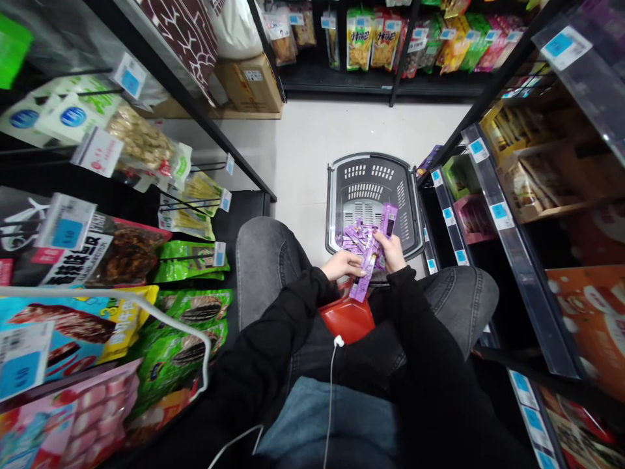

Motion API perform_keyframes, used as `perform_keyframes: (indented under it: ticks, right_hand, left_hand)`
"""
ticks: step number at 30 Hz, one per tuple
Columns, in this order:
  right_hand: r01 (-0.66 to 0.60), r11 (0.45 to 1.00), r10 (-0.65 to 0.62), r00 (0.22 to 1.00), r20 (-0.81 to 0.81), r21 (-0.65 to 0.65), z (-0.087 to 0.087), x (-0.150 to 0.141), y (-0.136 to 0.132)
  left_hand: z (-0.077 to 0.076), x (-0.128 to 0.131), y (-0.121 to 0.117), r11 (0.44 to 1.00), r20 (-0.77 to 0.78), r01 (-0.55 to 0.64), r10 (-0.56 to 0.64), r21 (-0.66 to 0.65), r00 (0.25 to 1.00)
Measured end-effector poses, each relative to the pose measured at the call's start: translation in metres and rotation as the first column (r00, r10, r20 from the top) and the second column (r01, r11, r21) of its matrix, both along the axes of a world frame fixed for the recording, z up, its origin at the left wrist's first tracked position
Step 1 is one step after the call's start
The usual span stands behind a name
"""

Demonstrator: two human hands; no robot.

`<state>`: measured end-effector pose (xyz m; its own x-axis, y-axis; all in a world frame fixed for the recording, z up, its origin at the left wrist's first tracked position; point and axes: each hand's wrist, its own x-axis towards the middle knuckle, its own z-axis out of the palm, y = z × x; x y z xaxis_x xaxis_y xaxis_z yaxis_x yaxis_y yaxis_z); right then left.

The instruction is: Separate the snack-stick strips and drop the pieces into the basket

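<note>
My right hand (391, 251) is closed around slim purple snack packets (365, 277). One packet slants down toward my lap and another points up and away. My left hand (342, 265) has its fingers bent, with the tips pinching the edge of the lower packet. Just beyond both hands, a dark grey shopping basket (374, 157) stands on the floor. More purple packets (355, 236) lie loose in its near left part, partly hidden by my hands. A red, smooth object (347, 320) sits between my thighs; its kind is unclear.
Left of me, a shelf rack carries hanging snack bags (188, 329) and a white wire hook (146, 301). Shelves with price labels (502, 215) stand close on the right. A cardboard box (251, 83) is at the back left. A white cable (331, 397) runs over my lap.
</note>
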<state>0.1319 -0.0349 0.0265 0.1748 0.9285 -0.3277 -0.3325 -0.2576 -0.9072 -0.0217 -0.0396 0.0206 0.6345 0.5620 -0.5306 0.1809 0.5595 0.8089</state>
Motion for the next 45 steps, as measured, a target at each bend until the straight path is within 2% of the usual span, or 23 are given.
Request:
perform_keyframes:
  ticks: [5, 9, 11, 13, 15, 18, 21, 23, 30, 35, 40, 42, 45]
  right_hand:
    - [-0.025, 1.000, 0.026, 0.996, 0.087, -0.016, -0.003, 0.004, 0.001]
    - [-0.108, 0.994, 0.108, 0.986, 0.128, -0.005, -0.005, 0.004, 0.001]
    - [-0.155, 0.988, 0.153, 0.977, 0.147, 0.003, -0.006, 0.003, 0.001]
    - [-0.192, 0.981, 0.188, 0.971, 0.144, 0.014, -0.007, 0.003, 0.000]
    - [-0.228, 0.974, 0.225, 0.967, 0.122, 0.016, -0.006, 0.003, 0.000]
    - [-0.333, 0.943, 0.333, 0.937, 0.109, -0.021, -0.004, 0.006, 0.000]
    - [-0.441, 0.895, 0.445, 0.878, 0.179, -0.061, -0.003, 0.009, 0.000]
    - [-0.460, 0.884, 0.467, 0.851, 0.241, -0.089, -0.005, 0.010, 0.000]
    - [-0.422, 0.905, 0.410, 0.843, 0.347, -0.043, -0.011, 0.005, 0.000]
    - [-0.406, 0.913, 0.397, 0.853, 0.338, -0.045, -0.007, 0.008, 0.002]
    - [-0.338, 0.941, 0.323, 0.883, 0.339, -0.016, -0.010, 0.022, 0.005]
    - [-0.278, 0.961, 0.266, 0.910, 0.319, -0.009, -0.013, 0.028, 0.006]
    - [-0.103, 0.995, 0.097, 0.950, 0.298, 0.003, -0.016, 0.034, 0.008]
  left_hand:
    - [0.006, 0.001, -0.002, 0.996, 0.051, -0.019, 0.024, -0.082, 0.998]
    - [0.006, 0.003, -0.003, 0.997, 0.052, -0.065, 0.068, -0.052, 0.996]
    - [0.005, 0.004, -0.002, 0.993, 0.045, -0.117, 0.118, -0.034, 0.992]
    - [0.004, 0.005, -0.001, 0.972, 0.061, -0.231, 0.233, -0.031, 0.971]
    - [0.005, 0.004, 0.002, 0.921, 0.094, -0.387, 0.389, -0.033, 0.917]
    - [0.006, 0.002, 0.007, 0.811, 0.158, -0.582, 0.582, -0.048, 0.798]
    - [0.006, -0.001, 0.009, 0.712, 0.176, -0.700, 0.697, -0.053, 0.695]
    - [0.005, -0.001, 0.010, 0.666, 0.162, -0.744, 0.740, -0.042, 0.653]
    - [0.006, 0.000, 0.009, 0.577, 0.128, -0.816, 0.811, -0.020, 0.571]
    - [0.005, -0.006, 0.015, 0.545, 0.188, -0.833, 0.831, -0.092, 0.523]
    - [0.004, -0.017, 0.022, 0.440, 0.246, -0.896, 0.876, -0.060, 0.414]
    - [0.005, -0.021, 0.023, 0.439, 0.252, -0.897, 0.875, -0.054, 0.413]
    - [0.006, -0.022, 0.022, 0.487, 0.234, -0.872, 0.855, -0.057, 0.463]
